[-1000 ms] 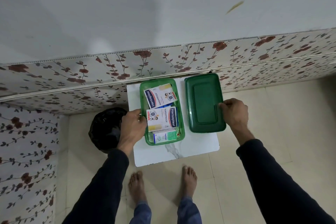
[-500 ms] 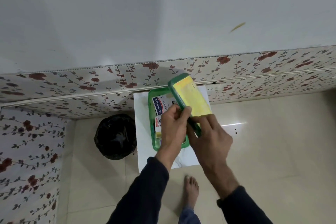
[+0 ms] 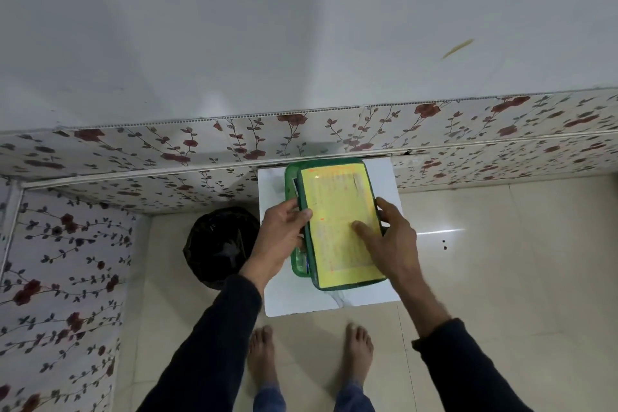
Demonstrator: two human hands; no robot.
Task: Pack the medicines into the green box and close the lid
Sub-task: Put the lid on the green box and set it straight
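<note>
The green box (image 3: pixel 298 265) stands on a small white table (image 3: pixel 334 301). Its green lid (image 3: pixel 337 221), with a yellow label on top, lies over the box, shifted slightly right, so the box's left wall and a strip of the medicine packs (image 3: pixel 295 185) still show. My left hand (image 3: pixel 284 234) grips the lid's left edge, thumb on top. My right hand (image 3: pixel 389 237) holds the lid's right edge, with the thumb pressed on the yellow label. Most of the medicines are hidden under the lid.
A black bin (image 3: pixel 220 244) stands on the floor just left of the table. A flowered wall panel (image 3: pixel 167 150) runs behind the table and along the left. My bare feet (image 3: pixel 264 354) stand on the tiled floor in front of the table.
The lid, which lay flat to the right of the box, was lifted, turned label-side up and brought down over the box. Both hands now hold it by its edges.
</note>
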